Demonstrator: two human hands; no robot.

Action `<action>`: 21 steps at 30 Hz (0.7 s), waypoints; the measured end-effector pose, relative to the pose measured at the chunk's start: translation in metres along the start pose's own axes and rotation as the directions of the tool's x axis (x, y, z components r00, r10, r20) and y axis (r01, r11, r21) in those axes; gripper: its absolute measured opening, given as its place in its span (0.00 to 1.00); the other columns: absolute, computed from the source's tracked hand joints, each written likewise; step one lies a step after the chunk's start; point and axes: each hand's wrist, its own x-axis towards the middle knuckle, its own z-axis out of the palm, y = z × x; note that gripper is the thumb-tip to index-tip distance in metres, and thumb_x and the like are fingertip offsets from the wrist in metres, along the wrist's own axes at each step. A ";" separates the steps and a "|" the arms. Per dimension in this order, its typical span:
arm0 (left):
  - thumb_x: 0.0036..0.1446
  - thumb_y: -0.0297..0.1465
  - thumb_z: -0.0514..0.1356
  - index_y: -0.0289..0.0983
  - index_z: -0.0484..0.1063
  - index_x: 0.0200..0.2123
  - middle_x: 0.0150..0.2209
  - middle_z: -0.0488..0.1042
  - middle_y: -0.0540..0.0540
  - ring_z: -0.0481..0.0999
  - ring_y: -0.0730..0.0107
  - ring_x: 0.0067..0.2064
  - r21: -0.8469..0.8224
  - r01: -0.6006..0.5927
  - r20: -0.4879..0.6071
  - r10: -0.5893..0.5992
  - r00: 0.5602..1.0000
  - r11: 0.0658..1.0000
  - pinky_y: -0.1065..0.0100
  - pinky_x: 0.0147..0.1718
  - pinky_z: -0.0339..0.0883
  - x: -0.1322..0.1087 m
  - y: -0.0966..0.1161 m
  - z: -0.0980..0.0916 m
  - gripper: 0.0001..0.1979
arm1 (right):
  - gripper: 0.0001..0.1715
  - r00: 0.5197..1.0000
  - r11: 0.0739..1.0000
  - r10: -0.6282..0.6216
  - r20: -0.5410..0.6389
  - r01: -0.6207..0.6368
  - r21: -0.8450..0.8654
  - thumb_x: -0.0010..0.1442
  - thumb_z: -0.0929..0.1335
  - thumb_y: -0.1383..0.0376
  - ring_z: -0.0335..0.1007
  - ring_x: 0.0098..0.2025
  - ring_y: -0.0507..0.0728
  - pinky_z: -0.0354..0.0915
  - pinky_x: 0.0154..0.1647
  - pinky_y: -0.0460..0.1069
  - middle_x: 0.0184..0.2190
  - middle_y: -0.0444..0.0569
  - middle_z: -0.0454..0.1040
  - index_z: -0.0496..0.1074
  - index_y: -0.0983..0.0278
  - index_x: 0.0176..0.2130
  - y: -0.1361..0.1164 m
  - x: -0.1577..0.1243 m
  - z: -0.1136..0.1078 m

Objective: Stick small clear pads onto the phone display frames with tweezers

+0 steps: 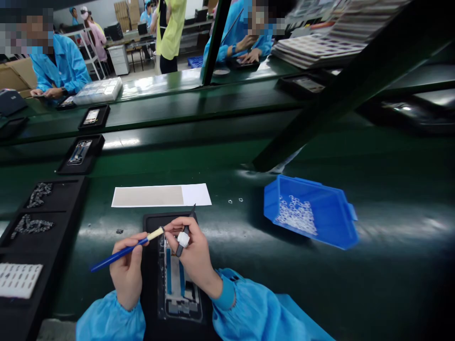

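My left hand [128, 267] is closed around a blue pen-like stick [115, 256] with a cream-coloured tip. In my right hand [195, 255] lies a slim dark pointed tool [192, 214] with a white wrapped piece round it. The thumb and forefinger of that hand pinch close to the cream tip; a tiny dark part seems to be there, too small to name. Below both hands, an opened phone body [177, 298] with blue strips rests in a black tray [150, 327]. My right hand hides its upper part.
A blue bin [339, 222] of small white rings stands right. Behind the tray lies a paper strip [148, 196]. A black compartment tray [67, 222] holds small dark parts at left. A dark post [284, 142] slants across the bench. Co-workers sit opposite.
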 end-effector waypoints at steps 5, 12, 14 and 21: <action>0.62 0.29 0.61 0.37 0.69 0.36 0.39 0.79 0.45 0.81 0.67 0.41 0.063 -0.104 0.030 0.102 0.994 0.993 0.68 0.41 0.76 0.001 0.009 0.004 0.03 | 0.10 1.000 0.999 -0.020 -0.010 0.019 -0.027 0.59 0.70 0.68 0.75 0.35 0.55 0.72 0.38 0.48 0.34 0.46 0.76 0.68 0.59 0.42 -0.001 0.000 -0.001; 0.62 0.31 0.61 0.36 0.69 0.34 0.36 0.80 0.45 0.81 0.65 0.38 0.082 -0.134 0.040 0.131 0.991 0.988 0.67 0.38 0.77 0.005 0.016 0.009 0.05 | 0.08 0.999 0.998 -0.032 -0.019 0.031 -0.058 0.59 0.69 0.68 0.73 0.32 0.54 0.70 0.34 0.47 0.32 0.45 0.75 0.67 0.60 0.41 -0.003 0.003 0.000; 0.61 0.34 0.62 0.36 0.69 0.33 0.35 0.80 0.44 0.81 0.65 0.35 0.054 -0.079 0.020 0.078 0.997 0.995 0.66 0.36 0.77 0.005 0.020 0.010 0.08 | 0.07 0.999 0.996 -0.052 -0.016 0.051 -0.071 0.58 0.68 0.68 0.72 0.30 0.54 0.70 0.31 0.47 0.31 0.45 0.74 0.67 0.60 0.39 -0.006 0.003 0.001; 0.54 0.44 0.68 0.34 0.68 0.33 0.34 0.80 0.42 0.79 0.69 0.30 -0.287 0.301 0.063 -0.296 0.953 0.909 0.69 0.33 0.75 0.004 0.019 0.015 0.20 | 0.12 0.996 0.993 -0.074 0.047 0.078 -0.087 0.54 0.73 0.64 0.69 0.25 0.55 0.67 0.24 0.47 0.28 0.47 0.73 0.68 0.60 0.38 0.003 0.007 -0.014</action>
